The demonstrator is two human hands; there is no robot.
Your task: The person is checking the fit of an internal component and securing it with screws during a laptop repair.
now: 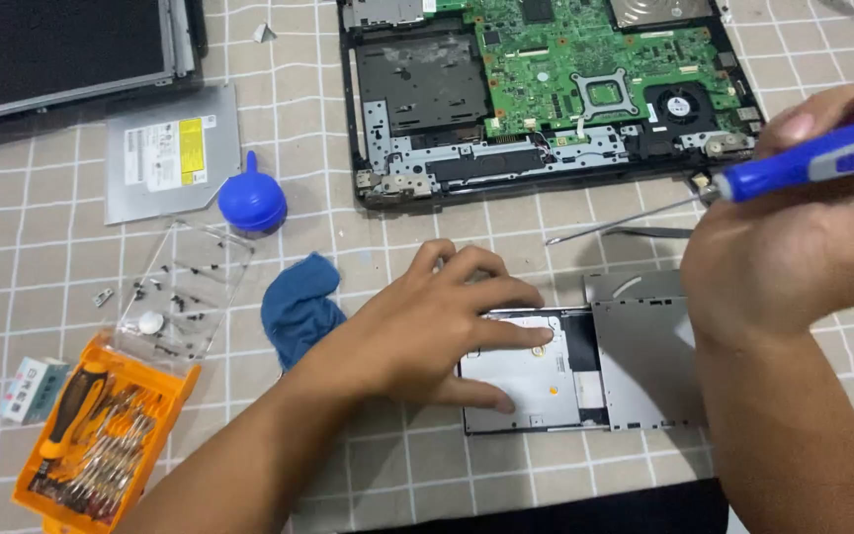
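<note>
Blue screwdriver (803, 163) in right hand (793, 257); left hand (437, 326) pressing drive (536, 381).

Checked tablecloth (42, 247) bears opened laptop base (546, 89), drive (546, 381), blue cloth (298, 302), bit case (101, 445).

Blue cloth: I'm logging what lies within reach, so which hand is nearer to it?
Left. The left hand lies flat on the silver drive, just right of the blue cloth. The right hand holds a blue screwdriver far off to the right.
</note>
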